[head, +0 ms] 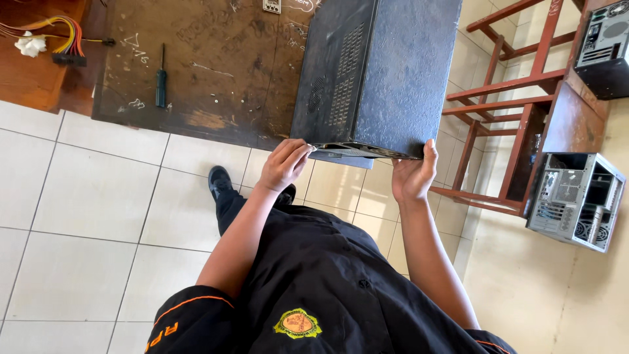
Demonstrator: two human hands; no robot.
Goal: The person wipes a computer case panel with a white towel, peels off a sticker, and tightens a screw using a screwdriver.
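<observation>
We are gripping the near end of a black computer case (380,78) with both hands: our left hand (285,164) is curling its fingers over the left corner, our right hand (414,174) is clasping the right corner. The case is lying on a worn dark table (209,72), overhanging its edge. A screwdriver (161,82) is lying further left, well apart.

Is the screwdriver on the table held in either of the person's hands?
No: the screwdriver lies alone on the table, away from both hands.
</observation>
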